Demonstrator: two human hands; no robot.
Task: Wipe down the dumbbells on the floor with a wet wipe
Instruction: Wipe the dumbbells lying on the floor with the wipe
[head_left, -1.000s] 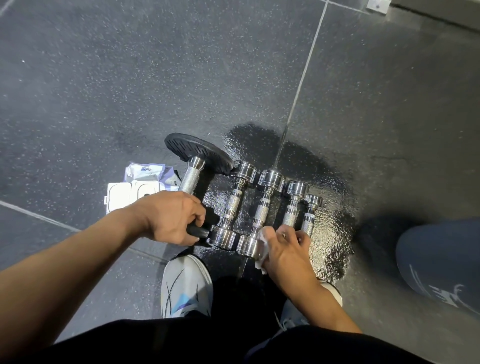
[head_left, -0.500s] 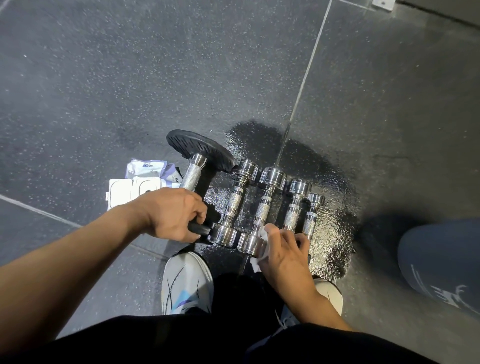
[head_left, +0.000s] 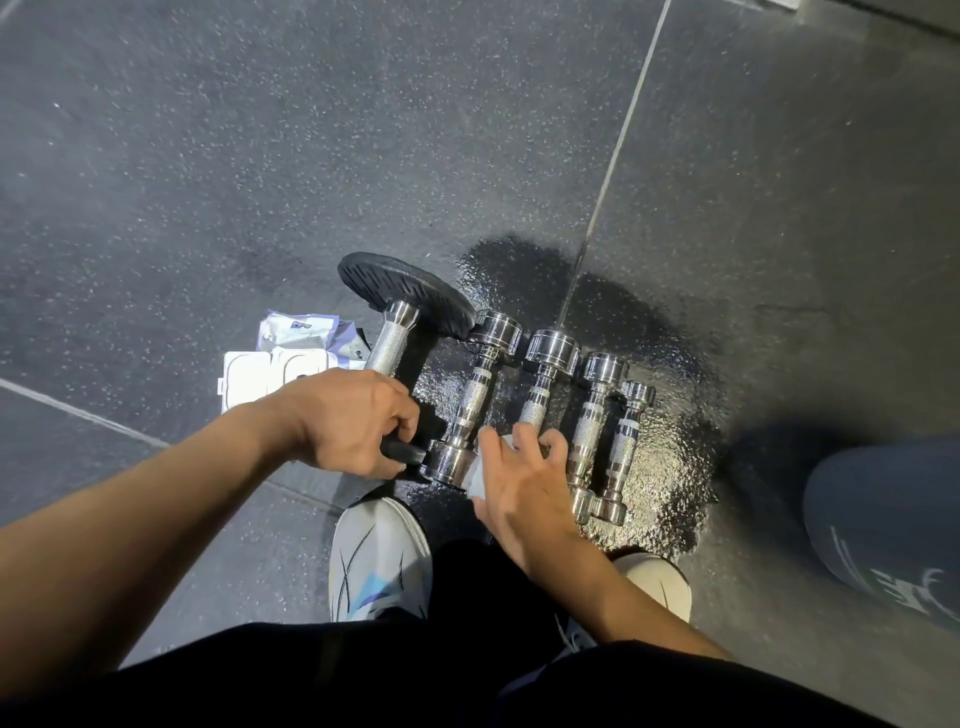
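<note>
Your left hand (head_left: 353, 421) grips big dumbbell (head_left: 389, 343) near end; your right hand (head_left: 524, 483) clutches wet wipe (head_left: 475, 480) over middle dumbbell (head_left: 537, 397).

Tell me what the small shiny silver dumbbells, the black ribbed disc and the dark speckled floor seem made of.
Small shiny silver dumbbells: likely chromed steel; mirror-bright heads, knurled grips. Black ribbed disc: matte, probably rubber or rubber-coated; no glare. Dark speckled floor: looks like rubber gym tile; pale flecks, seam lines, glossy where wet.
</note>
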